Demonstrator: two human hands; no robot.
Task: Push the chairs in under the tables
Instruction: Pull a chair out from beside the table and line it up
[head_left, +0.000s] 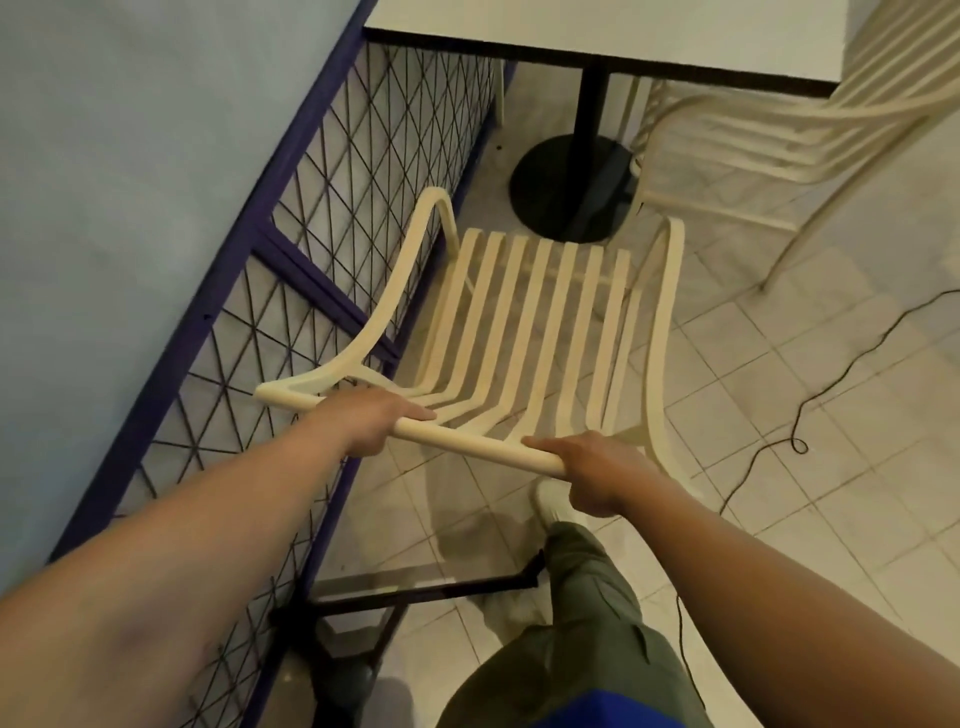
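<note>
My left hand (371, 422) and right hand (597, 470) each have a grip clenched round the top rail (478, 444) of the cream slatted chair (540, 312), thumbs laid along the rail, one hand towards each end. The chair stands out on the tiled floor, its seat facing the bench (623, 31) ahead and its front edge near the foot of the bench's black pedestal (569, 192). The seat looks not yet under the top, so I judge this the start of the push for this chair. Next it calls for a straight, level shove forward, keeping the left armrest off the mesh fence (311, 234) just beside it and minding the pedestal base. A second chair (753, 130) sits at the bench's right side, and a cable (831, 374) trails on the floor to my right
</note>
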